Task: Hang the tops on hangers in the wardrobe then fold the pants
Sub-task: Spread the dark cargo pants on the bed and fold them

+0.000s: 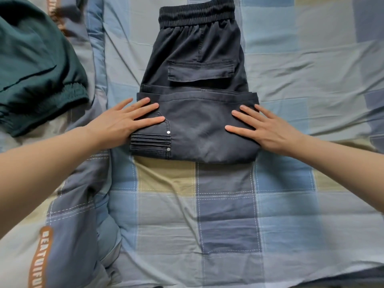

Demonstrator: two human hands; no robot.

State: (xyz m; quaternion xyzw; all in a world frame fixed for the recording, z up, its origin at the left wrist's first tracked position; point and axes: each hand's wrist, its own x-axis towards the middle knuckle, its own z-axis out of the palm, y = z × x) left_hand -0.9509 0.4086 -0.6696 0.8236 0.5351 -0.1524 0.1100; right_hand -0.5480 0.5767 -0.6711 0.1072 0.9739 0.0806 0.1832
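Note:
Dark grey cargo pants (197,84) lie on the bed, waistband at the far end, with the legs doubled back over the thigh part into a thick fold near me. My left hand (124,121) lies flat with straight fingers on the left edge of that fold, beside the ribbed knee panel with two snaps. On the right edge of the fold my right hand (261,127) presses flat, fingers spread. Neither hand grips the cloth.
A dark green garment (35,65) with an elastic cuff lies bunched at the left. A checked blue, grey and beige bed cover (207,215) spreads under everything, with a rumpled ridge along the left side.

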